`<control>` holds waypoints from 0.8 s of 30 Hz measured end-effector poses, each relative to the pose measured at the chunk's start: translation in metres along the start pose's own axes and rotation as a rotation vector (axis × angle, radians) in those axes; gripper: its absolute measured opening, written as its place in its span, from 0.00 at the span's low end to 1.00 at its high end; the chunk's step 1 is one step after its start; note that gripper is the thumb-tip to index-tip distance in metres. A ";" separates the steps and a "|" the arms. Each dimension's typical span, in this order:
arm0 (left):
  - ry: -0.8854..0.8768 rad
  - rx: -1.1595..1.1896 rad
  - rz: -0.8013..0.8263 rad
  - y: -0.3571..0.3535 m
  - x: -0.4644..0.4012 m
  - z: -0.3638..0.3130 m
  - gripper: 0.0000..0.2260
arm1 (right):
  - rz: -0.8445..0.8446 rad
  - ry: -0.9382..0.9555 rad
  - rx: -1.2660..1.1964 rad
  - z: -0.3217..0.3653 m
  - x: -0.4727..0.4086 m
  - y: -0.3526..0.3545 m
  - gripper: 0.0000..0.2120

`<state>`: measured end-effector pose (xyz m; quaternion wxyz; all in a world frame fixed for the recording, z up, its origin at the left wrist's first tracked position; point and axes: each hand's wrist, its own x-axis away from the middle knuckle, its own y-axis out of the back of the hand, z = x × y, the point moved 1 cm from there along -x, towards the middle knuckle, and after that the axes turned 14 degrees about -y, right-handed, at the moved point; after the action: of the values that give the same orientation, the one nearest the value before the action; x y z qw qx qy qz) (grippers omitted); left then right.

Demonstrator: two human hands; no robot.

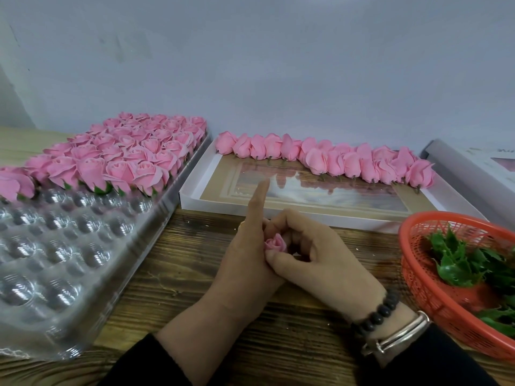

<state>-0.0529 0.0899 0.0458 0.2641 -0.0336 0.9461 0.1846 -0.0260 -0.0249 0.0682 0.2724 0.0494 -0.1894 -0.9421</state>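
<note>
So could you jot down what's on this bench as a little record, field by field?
Held: pink rose head
Grip: left hand and right hand both hold it, left forefinger straight up
Left: clear dimpled tray, far part filled with upright roses
Middle: white box lid, row of roses lying along its far edge
Right: red basket of green leaves
Surface: wooden table

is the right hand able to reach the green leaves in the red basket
Probably yes: the open basket lies just beside the right hand, nothing between, though it pinches a rose.
</note>
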 end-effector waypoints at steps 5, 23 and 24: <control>-0.016 0.046 0.025 0.001 0.000 -0.004 0.42 | 0.037 -0.021 -0.083 -0.001 0.000 0.002 0.06; 0.125 0.328 -0.012 0.000 -0.001 0.004 0.46 | -0.228 0.013 -0.303 -0.015 -0.008 0.022 0.08; 0.150 0.303 -0.008 0.000 -0.001 0.004 0.41 | -0.235 0.011 -0.327 -0.015 -0.008 0.023 0.06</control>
<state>-0.0497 0.0915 0.0431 0.1956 -0.0106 0.9800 0.0356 -0.0054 -0.0434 0.0633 0.1661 0.0315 -0.0252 -0.9853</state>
